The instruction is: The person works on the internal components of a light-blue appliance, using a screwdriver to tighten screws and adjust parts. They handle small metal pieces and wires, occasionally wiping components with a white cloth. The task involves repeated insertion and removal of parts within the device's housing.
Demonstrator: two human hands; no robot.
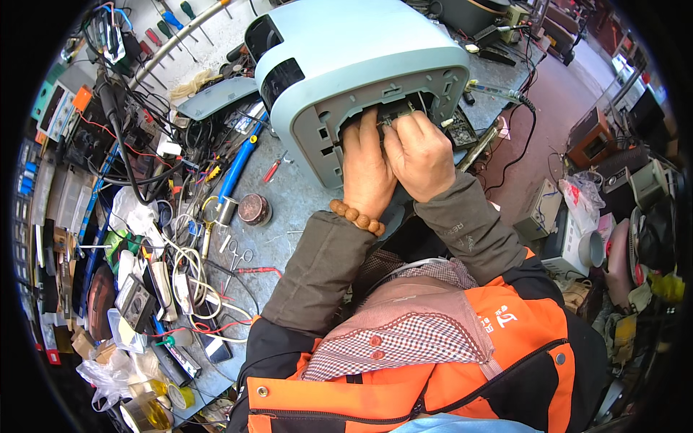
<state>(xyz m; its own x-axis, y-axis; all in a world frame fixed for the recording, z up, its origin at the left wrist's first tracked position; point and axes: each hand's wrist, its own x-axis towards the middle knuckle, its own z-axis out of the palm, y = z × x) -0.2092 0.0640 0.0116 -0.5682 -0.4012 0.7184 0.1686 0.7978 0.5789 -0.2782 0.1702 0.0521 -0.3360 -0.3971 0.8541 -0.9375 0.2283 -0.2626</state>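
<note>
A pale blue-grey appliance housing (361, 43) lies tipped on the bench, its underside with a large opening facing me. My left hand (367, 164) reaches into this opening with fingers stretched; the fingertips are hidden inside, and a bead bracelet (356, 217) circles the wrist. Close beside it, my right hand (421, 153) is closed, fingers bent and pinched at the opening's edge. Whatever the right fingers hold is too covered to name. Dark inner parts (394, 111) show just above the fingers.
Left of the housing stand a round reddish tin (254, 209), a blue tube-shaped tool (238, 167) and scissors (237, 254). Tangled cables (189, 270) and loose parts crowd the bench's left side. A black cable (533, 137) hangs at the right, near boxes (538, 209) on the floor.
</note>
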